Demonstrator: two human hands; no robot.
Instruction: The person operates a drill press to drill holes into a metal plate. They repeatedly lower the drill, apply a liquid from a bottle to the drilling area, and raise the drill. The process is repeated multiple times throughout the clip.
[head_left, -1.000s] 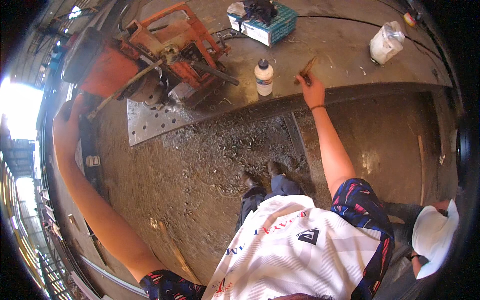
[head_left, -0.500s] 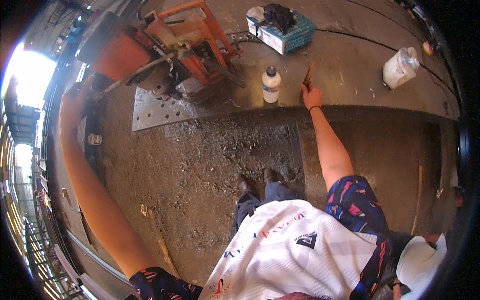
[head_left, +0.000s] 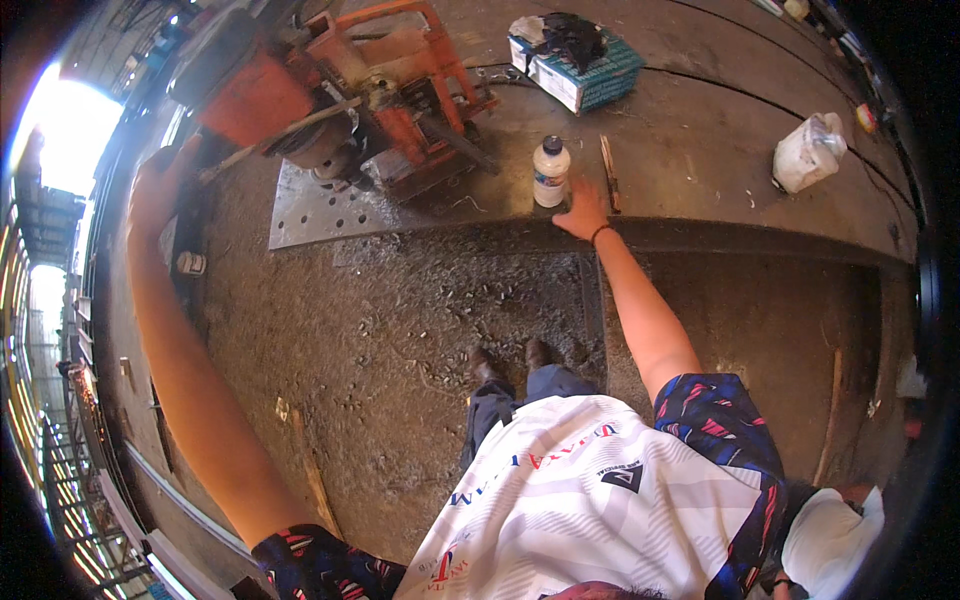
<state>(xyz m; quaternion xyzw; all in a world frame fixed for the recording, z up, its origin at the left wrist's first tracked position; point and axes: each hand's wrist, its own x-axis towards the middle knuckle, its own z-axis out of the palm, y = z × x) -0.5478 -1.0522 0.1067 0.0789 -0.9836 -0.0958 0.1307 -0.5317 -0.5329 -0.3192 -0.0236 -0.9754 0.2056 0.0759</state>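
My right hand (head_left: 585, 212) is at the near edge of the metal table, fingers apart and nothing held. Just left of its fingers stands a clear plastic bottle (head_left: 551, 180) with a dark cap and pale liquid. On the other side of the hand lies a thin brown stick-like tool (head_left: 609, 172), perhaps a brush. My left hand (head_left: 158, 195) is raised at the far left, curled beside the orange drilling machine (head_left: 395, 95), close to the end of its long lever (head_left: 255, 147). What its fingers grip is hidden. Under the machine lies a perforated metal plate (head_left: 310, 215).
A teal-and-white box (head_left: 590, 78) with a black bag on top sits at the back. Farther right stands a white plastic jug (head_left: 808, 155). Metal shavings (head_left: 440, 310) litter the ground around my shoes. Another person's white-clothed part (head_left: 830, 535) shows at lower right.
My right hand has let go of the brown stick-like tool, now lying on the table, and has moved left toward the bottle. My left hand stays near the machine.
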